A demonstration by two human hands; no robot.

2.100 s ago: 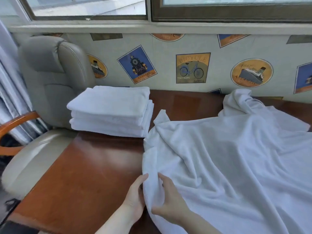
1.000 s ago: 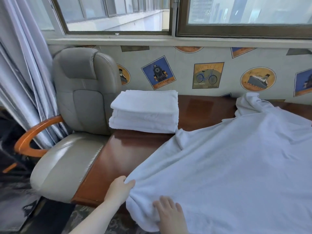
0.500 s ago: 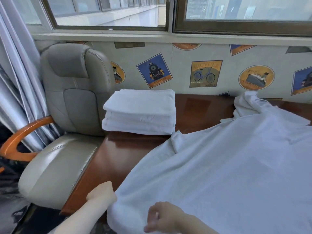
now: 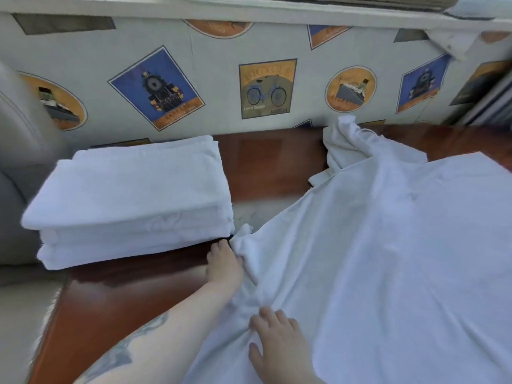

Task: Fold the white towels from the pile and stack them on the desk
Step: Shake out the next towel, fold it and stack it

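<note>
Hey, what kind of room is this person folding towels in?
Probably a hotel room or bedroom study corner: a glossy wooden desk under a window sill, vintage travel-poster wallpaper, and a padded grey office chair beside the stack of folded white towels.

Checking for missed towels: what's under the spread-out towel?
The spread towel lies on the desk, over a crumpled towel that shows at its far edge. Anything else beneath is hidden.

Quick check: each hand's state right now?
Left hand: grips the spread towel's corner.
Right hand: open, fingers pressing flat on the towel.
</note>
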